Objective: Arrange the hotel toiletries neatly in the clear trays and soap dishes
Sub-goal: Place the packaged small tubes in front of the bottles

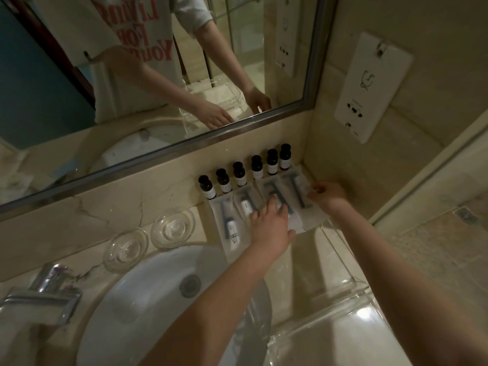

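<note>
Several small dark-capped bottles (241, 174) stand in a row against the marble ledge under the mirror. In front of them lie clear packets side by side: two with toothbrush and paste (230, 225) on the left, two with razors (297, 191) on the right. My left hand (272, 223) lies flat on the middle packets, fingers spread. My right hand (328, 194) pinches the far right edge of the rightmost razor packet. Two round glass soap dishes (174, 228) sit empty to the left. A large clear tray (340, 281) stands near me, under my right forearm.
A white sink basin (158, 294) with a chrome tap (45, 294) fills the lower left. The mirror (132, 88) rises behind the ledge. A side wall with a white socket plate (369, 88) closes the corner on the right.
</note>
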Demonstrator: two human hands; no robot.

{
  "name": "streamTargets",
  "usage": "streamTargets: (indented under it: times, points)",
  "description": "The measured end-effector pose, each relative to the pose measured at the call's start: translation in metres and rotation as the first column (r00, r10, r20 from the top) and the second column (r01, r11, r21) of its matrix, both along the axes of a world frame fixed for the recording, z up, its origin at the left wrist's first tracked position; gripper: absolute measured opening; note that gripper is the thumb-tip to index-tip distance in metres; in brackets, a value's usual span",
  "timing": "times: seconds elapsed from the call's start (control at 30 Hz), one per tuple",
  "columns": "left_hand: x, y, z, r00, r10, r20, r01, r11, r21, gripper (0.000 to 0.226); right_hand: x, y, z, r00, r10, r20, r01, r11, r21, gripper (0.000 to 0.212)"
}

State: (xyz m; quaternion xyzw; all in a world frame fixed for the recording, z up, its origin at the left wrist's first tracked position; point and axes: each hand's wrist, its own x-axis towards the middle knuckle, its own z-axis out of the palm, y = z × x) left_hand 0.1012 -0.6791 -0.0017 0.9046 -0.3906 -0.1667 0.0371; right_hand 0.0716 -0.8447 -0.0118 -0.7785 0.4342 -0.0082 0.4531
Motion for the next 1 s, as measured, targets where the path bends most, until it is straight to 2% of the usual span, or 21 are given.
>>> streamTargets:
  times: [0.07,0.13,0.23,0.3,0.4,0.47,0.6,1.0]
  points:
    - [-0.002,-0.001,0.001,1.0,0.016,-0.006,-0.016,1.0,-0.015,0.066,0.002,0.0,0.002,0.999,0.028,-0.024,-0.029,0.999,-0.039,0.035]
    - [-0.002,0.0,0.003,0.999,0.035,-0.006,-0.036,0.998,-0.05,0.065,0.001,0.002,0.005,0.994,0.082,-0.074,-0.093,0.983,-0.155,0.039]
    - [0.0,0.012,0.004,0.994,0.106,0.02,-0.102,0.985,-0.141,0.062,-0.006,0.014,0.004,0.979,0.19,-0.069,-0.2,0.858,-0.473,0.044]
    - [0.0,0.026,0.003,0.983,0.179,0.033,-0.172,0.972,-0.162,0.063,-0.01,0.027,0.0,0.954,0.298,-0.035,-0.265,0.782,-0.564,0.051]
    - [0.004,0.044,-0.004,0.966,0.257,0.028,-0.252,0.959,-0.129,0.066,-0.008,0.041,-0.009,0.872,0.445,-0.204,-0.479,0.694,-0.537,0.06]
    - [0.009,0.054,-0.008,0.956,0.293,-0.011,-0.293,0.953,-0.077,0.069,-0.005,0.047,-0.013,0.828,0.488,-0.275,-0.557,0.669,-0.491,0.064]
    - [0.016,0.066,-0.017,0.936,0.343,-0.081,-0.343,0.939,0.013,0.073,-0.002,0.055,-0.015,0.807,0.489,-0.331,-0.59,0.666,-0.457,0.062]
    - [0.018,0.067,-0.013,0.937,0.332,-0.109,-0.331,0.943,0.027,0.077,-0.004,0.058,-0.006,0.791,0.501,-0.351,-0.612,0.652,-0.448,0.063]
